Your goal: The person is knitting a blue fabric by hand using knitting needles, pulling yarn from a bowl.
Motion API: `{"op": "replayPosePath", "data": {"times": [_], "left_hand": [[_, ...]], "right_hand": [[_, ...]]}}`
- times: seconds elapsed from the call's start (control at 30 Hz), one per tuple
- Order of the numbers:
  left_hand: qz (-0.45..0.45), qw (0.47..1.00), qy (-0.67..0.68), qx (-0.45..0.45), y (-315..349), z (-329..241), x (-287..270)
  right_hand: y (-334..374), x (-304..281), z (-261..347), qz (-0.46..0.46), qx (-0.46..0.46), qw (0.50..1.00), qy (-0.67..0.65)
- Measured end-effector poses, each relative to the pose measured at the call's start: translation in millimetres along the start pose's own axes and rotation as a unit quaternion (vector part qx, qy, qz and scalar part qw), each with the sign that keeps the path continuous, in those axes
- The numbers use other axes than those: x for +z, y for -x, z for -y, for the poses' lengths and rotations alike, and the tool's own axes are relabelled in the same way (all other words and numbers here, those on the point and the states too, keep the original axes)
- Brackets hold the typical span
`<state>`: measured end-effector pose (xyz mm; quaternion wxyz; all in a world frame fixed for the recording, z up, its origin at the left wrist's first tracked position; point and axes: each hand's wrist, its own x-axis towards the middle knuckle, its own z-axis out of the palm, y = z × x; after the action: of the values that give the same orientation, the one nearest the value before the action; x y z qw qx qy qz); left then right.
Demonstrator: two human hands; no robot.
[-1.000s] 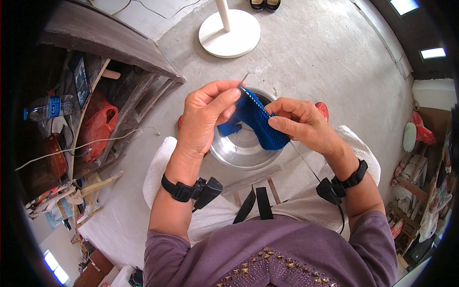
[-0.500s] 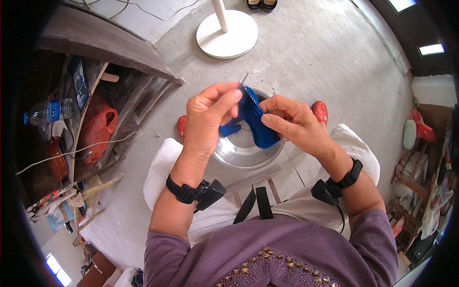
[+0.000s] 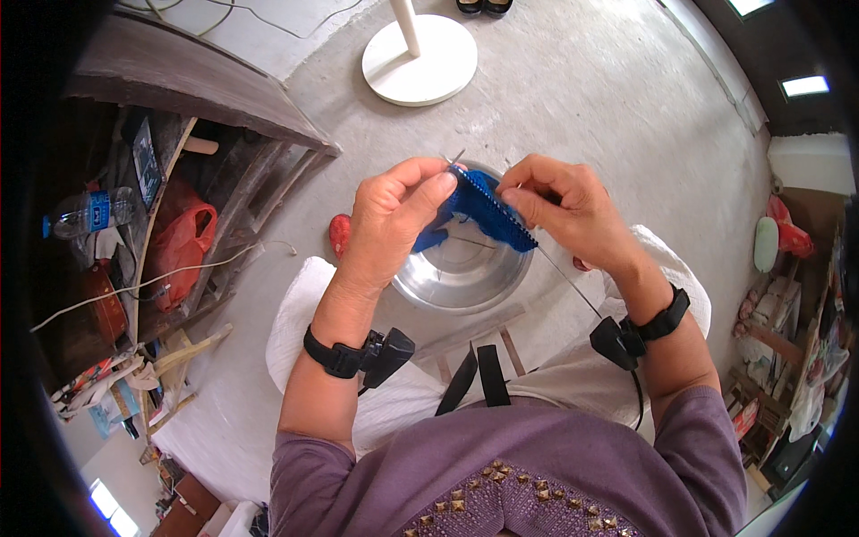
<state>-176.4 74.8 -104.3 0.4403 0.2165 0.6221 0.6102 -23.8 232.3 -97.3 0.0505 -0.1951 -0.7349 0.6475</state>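
Note:
A blue knitted piece point(image 3: 490, 215) hangs from a long thin knitting needle point(image 3: 567, 280), its row of stitches slanting from upper left to lower right. My left hand point(image 3: 400, 208) is closed round the needle and the knitting at the upper left, with the needle's tip poking out above the thumb. Just right of the stitches, my right hand point(image 3: 565, 208) is closed in a pinch. A thin pale tip, seemingly of a second needle, shows above its fingers; the rest of it is hidden. Underneath both hands a shiny metal basin point(image 3: 465, 291) stands on the floor.
A white round stand base point(image 3: 434, 76) and black shoes point(image 3: 484, 7) are farther off. At left stands a dark wooden cabinet point(image 3: 206, 112) holding a plastic bottle point(image 3: 88, 213) and a red bag point(image 3: 185, 237). Shelves with clutter point(image 3: 778, 345) line the right.
My right hand has let go of the knitting's edge and risen slightly to the right. The needle's lower end has swung right and up, and the stitch row lies more slanted.

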Motion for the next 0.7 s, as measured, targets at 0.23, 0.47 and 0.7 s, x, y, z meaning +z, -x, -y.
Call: {"op": "replayPosePath", "data": {"times": [0.23, 0.47, 0.7], "left_hand": [[0.037, 0.998, -0.037, -0.027, 1.2, 3.6, -0.6], [0.049, 0.998, 0.008, -0.043, 2.3, 3.0, -2.3], [0.071, 0.994, 0.039, -0.071, 2.4, 3.6, -7.2]], "right_hand": [[-9.6, -8.4, -12.4, -0.17, -0.124, 0.953, 0.216], [-13.1, -18.1, -22.5, -0.162, -0.152, 0.901, 0.372], [-7.8, 2.8, -15.2, -0.011, -0.094, 0.995, 0.042]]}}
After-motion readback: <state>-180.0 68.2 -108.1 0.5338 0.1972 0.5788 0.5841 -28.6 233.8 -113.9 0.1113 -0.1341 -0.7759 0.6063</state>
